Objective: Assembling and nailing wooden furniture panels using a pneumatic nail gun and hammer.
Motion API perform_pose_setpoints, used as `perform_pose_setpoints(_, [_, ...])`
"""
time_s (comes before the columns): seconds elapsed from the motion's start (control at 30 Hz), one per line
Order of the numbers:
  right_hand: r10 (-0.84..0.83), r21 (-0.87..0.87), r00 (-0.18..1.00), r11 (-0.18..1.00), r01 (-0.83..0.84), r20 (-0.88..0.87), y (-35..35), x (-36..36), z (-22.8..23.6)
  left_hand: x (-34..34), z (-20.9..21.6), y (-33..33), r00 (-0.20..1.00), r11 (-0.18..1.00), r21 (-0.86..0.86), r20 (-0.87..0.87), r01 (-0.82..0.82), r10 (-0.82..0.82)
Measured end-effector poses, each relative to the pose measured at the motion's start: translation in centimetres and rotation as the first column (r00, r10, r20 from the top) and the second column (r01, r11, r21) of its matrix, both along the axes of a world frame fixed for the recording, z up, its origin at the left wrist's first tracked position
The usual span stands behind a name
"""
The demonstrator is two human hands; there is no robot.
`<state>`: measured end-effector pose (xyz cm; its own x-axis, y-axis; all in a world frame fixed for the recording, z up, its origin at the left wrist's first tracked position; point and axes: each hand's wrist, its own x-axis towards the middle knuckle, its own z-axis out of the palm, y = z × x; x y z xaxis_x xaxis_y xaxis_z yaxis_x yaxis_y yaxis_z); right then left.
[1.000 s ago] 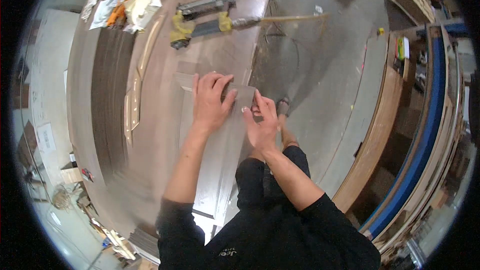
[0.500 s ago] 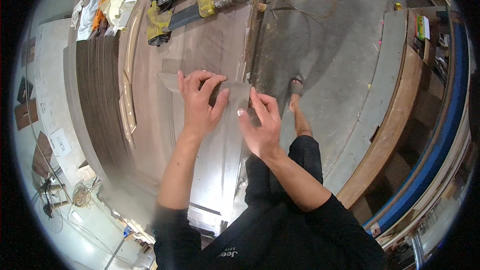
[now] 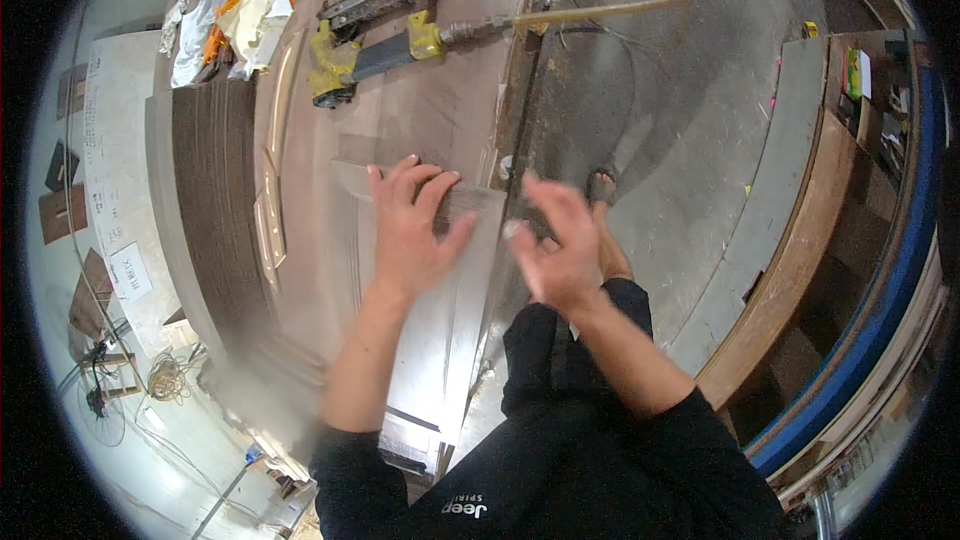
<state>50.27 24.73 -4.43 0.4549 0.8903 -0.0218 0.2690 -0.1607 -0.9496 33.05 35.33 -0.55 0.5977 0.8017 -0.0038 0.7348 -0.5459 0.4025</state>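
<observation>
A framed wooden panel (image 3: 420,325), like a cabinet door, lies along the right edge of the workbench (image 3: 440,125). At its far end my left hand (image 3: 412,230) rests with fingers spread and bent, fingertips by the panel's far edge. My right hand (image 3: 562,250) is lifted just off the panel's far right corner, over the floor side; it is smeared by motion, fingers apart, and I see nothing in it. Beyond the panel a yellow and black nail gun (image 3: 385,52) lies on the bench, joined to a yellowish air hose (image 3: 610,8).
Stacked dark strips (image 3: 215,180) and thin light mouldings (image 3: 270,190) lie left of the panel. Crumpled cloths (image 3: 255,25) sit at the far left. Right of the bench runs the concrete floor (image 3: 690,140), bordered by a long wooden shelf unit (image 3: 790,250).
My right hand has come away from the panel's corner, moving right. The left hand has stayed at the far end, its fingers a little more spread. The view has shifted slightly.
</observation>
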Motion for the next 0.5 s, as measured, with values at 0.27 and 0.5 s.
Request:
perform_pose_setpoints(0.27, [0.265, 0.328, 0.79, 0.802, -0.499, 0.552, 21.0, 1.1, 2.9, 3.3, 0.4, -2.6, 0.992, 0.992, 0.022, 0.045, -0.122, 0.121])
perform_pose_setpoints(0.5, [0.529, -0.125, 0.58, 0.796, -0.593, 0.62, 26.5, -3.8, 2.8, 3.5, -0.3, -2.5, 0.988, 0.991, 0.037, 0.081, -0.131, 0.128])
